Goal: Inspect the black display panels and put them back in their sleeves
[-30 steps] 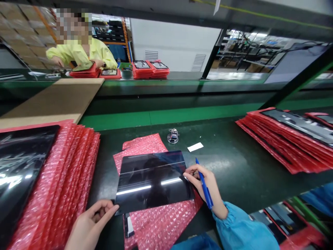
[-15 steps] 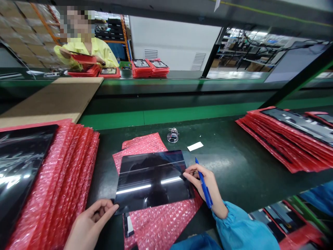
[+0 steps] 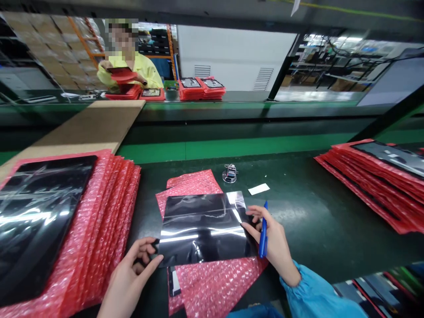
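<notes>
The screen (image 3: pixel 202 245) is lying or hovering over pink wrap (image 3: pixel 221 285), can't tell which. It's looking thin, light and fairly stiff, and that gloss is screaming slippery and crackable, so I'm favoring opposite edges, no bending. Left hand (image 3: pixel 134 267) is pinching near the lower left corner, fingers narrow; right hand (image 3: pixel 273 236) is closing thumb and fingers at the right edge while holding a pen (image 3: pixel 264 236) awfully near the glass. Left stack (image 3: pixel 91 247) is crowding that side; more bench (image 3: pixel 318 221) is stretching rightward, with a slip (image 3: pixel 259 189) sitting beyond the far right corner.
</notes>
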Demonstrator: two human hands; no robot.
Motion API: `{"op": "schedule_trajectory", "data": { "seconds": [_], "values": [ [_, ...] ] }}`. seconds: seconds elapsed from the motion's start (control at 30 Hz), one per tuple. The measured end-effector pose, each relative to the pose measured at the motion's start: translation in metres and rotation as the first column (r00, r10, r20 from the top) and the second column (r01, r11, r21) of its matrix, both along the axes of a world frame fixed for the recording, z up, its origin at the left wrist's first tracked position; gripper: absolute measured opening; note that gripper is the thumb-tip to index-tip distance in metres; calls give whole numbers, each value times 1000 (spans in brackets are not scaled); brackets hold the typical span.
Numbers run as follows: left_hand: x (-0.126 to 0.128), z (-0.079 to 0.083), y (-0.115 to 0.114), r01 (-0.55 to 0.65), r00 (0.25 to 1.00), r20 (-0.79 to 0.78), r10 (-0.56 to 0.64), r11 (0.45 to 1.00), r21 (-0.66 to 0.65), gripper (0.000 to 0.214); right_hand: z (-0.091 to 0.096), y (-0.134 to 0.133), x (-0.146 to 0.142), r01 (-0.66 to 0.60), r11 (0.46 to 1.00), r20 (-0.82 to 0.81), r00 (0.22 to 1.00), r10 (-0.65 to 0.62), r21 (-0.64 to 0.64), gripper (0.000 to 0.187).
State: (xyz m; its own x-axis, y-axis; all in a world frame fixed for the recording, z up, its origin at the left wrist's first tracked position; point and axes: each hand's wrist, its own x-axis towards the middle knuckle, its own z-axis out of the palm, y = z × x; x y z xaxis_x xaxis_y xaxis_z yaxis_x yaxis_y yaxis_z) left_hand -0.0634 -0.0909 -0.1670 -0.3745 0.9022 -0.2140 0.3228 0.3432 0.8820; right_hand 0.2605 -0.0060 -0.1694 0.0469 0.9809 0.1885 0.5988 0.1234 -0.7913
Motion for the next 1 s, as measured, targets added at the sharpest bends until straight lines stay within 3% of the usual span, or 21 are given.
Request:
{"op": "schedule_trajectory", "data": {
  "seconds": [0.1, 0.2, 0.3, 0.37, 0.43, 0.53, 0.6, 0.7, 0.83, 1.0],
  "values": [
    [3, 0, 0, 42, 997, -61, -42, 999, -5, 56, -2, -2, 1, 24, 998, 66, 997, -28, 64, 41],
    [8, 0, 3, 84, 987, -133, -88, 996, -33, 55, 1, -7, -2, -12, 990, 107, 994, -3, 141, 29],
    [15, 2, 9, 132, 955, -256, -149, 988, -82, 50, 7, -14, -11, -260, 942, 146, 962, 233, 212, 20],
    [20, 5, 15, 157, 922, -332, -197, 977, -143, 45, 12, -19, -19, -513, 827, 224, 855, 468, 229, 21],
    [24, 8, 22, 164, 895, -382, -230, 966, -198, 38, 17, -23, -29, -716, 671, 332, 691, 642, 193, 23],
    [28, 11, 32, 148, 867, -435, -243, 959, -242, 28, 23, -22, -44, -859, 506, 455, 483, 748, 81, 26],
    [30, 14, 39, 131, 844, -471, -256, 951, -281, 26, 27, -15, -54, -893, 450, 493, 399, 773, 17, 29],
    [32, 19, 48, 103, 803, -524, -284, 932, -346, 30, 33, 4, -69, -902, 428, 487, 352, 799, -51, 26],
    [33, 26, 61, 79, 770, -552, -319, 907, -414, 44, 36, 35, -93, -896, 442, 469, 367, 803, -55, 24],
    [29, 30, 74, 14, 792, -542, -279, 897, -441, 49, 30, 69, -123, -852, 524, 441, 467, 766, -7, 31]
  ]
}}
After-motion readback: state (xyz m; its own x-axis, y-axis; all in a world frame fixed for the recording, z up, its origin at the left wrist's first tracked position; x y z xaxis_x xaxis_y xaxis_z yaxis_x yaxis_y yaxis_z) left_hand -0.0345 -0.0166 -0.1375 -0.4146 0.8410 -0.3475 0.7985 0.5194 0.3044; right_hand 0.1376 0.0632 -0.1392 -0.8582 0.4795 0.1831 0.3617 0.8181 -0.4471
